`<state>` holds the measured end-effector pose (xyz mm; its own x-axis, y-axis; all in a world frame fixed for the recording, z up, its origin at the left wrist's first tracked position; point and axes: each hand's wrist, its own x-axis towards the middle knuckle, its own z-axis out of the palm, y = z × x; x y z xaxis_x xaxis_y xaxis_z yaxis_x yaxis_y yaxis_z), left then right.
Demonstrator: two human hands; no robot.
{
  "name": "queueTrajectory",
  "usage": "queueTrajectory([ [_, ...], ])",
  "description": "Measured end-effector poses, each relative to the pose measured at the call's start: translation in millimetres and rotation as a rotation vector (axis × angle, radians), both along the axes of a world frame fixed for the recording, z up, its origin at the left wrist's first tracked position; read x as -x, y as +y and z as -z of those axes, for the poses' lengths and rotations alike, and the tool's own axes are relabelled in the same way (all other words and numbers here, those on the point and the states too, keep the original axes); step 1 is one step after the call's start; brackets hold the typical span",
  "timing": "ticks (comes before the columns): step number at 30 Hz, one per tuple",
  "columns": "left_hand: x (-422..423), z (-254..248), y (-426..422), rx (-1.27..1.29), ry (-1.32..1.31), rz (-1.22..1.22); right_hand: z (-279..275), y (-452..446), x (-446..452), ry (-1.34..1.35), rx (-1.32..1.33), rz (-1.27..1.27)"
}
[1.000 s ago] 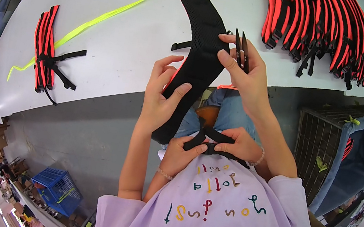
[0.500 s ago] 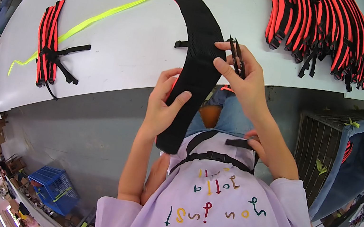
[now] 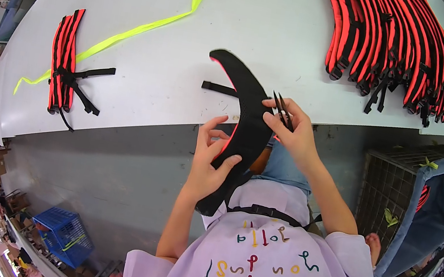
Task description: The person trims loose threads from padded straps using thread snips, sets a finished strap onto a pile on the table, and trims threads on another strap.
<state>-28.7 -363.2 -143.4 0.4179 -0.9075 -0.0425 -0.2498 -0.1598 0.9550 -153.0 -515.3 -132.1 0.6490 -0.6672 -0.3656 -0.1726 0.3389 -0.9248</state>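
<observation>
A curved black padded shoulder strap with a red edge is held up over the table's front edge, its plain mesh side facing me. My left hand grips its lower part, thumb on top and fingers round the red-edged side. At its upper right edge, my right hand pinches the strap between thumb and fingers. Small black thread snips also sit in my right hand, tips pointing up and away. A short black webbing tail sticks out to the left from the strap.
A large pile of red-and-black straps lies on the white table at the right. A smaller strap bundle and a yellow-green ribbon lie left. A blue-lined wire cage stands right, a blue crate lower left.
Both hands have moved down toward my body with the strap, and its top end now sits lower. More of the webbing tail shows. Another hand near my waist has gone from there.
</observation>
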Motion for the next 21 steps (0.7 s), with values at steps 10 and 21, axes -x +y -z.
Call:
queueTrajectory([
  [10,19,-3,11,-0.023,0.046,0.101,44,23,17,0.167,-0.405,-0.268],
  [21,35,13,18,-0.09,0.168,-0.183,7,44,62,0.114,0.668,-0.176],
])
